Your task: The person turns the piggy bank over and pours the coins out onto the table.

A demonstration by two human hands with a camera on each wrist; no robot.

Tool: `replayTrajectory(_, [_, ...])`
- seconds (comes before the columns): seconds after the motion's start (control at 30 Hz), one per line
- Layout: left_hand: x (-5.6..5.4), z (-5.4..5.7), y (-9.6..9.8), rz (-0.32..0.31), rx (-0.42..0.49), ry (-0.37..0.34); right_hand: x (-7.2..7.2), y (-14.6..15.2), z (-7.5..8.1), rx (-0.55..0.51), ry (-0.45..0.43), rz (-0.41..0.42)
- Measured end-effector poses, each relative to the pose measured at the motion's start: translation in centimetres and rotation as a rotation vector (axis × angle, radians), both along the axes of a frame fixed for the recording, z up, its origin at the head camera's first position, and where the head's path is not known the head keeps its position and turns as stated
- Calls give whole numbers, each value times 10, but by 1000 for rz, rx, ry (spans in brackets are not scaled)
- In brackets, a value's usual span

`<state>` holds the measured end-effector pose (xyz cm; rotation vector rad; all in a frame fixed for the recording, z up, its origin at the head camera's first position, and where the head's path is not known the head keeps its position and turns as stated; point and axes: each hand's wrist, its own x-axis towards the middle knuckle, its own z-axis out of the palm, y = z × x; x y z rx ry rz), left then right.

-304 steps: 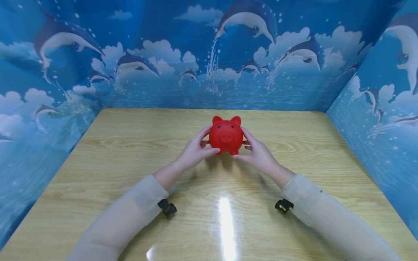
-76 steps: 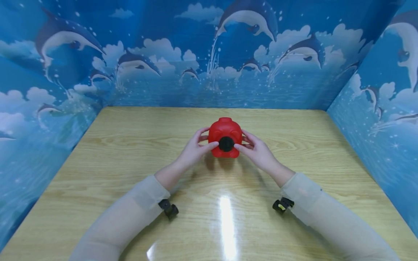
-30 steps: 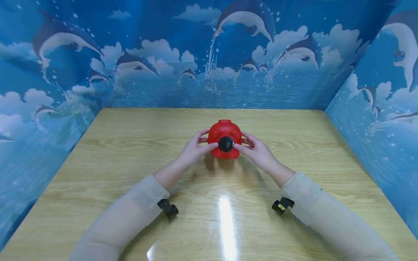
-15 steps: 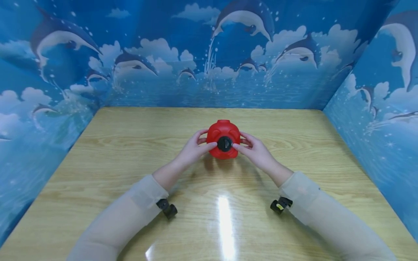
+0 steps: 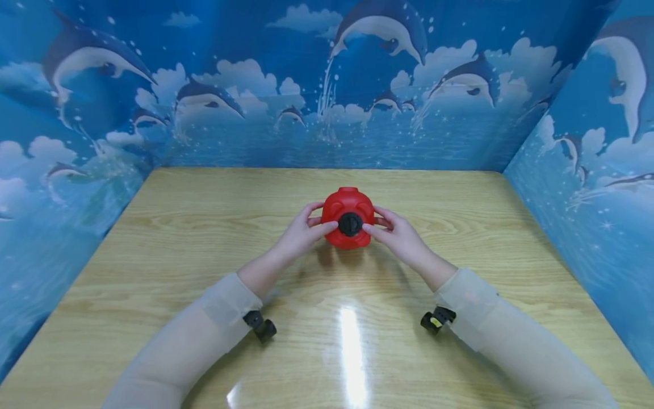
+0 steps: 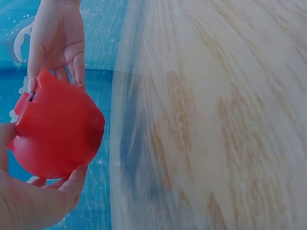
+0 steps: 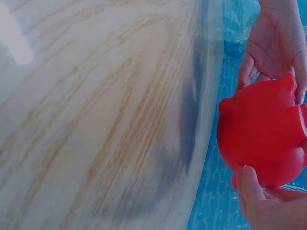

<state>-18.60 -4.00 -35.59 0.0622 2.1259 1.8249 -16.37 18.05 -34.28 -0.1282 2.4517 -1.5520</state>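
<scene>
A red piggy bank (image 5: 348, 197) is held over the back half of the table, its underside and a round black plug (image 5: 349, 224) turned toward the head camera. From the left, my left hand (image 5: 301, 233) grips its side, thumb by the plug's left edge. My right hand (image 5: 402, 236) holds the opposite side, thumb at the plug's right edge. Both wrist views show the rounded red body (image 6: 60, 127) between the two hands, fingertips against it. Its face is hidden from the head camera.
The wood-grain table (image 5: 204, 221) extends around the arms, with a bright light reflection (image 5: 352, 352) in front. Blue dolphin-print curtains (image 5: 245, 130) stand along the back and sides. A small black camera (image 5: 261, 327) is strapped to the left wrist, another (image 5: 437, 320) to the right.
Ten seconds ago the pig's face was toward the head camera; now its plugged underside is. Over the last second both hands keep their hold, with only a slight leftward shift in view.
</scene>
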Motion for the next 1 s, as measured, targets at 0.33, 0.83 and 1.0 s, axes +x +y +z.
replayTrajectory(0.33, [-1, 2, 0, 6, -31, -28, -2, 0, 0, -52, -41, 27])
replayTrajectory(0.83, [-3, 1, 4, -6, 50, -99, -2, 0, 4, -71, -102, 30])
replayTrajectory(1.0, [-3, 2, 6, 19, 90, -161, -2, 1, 4, -68, -112, 21])
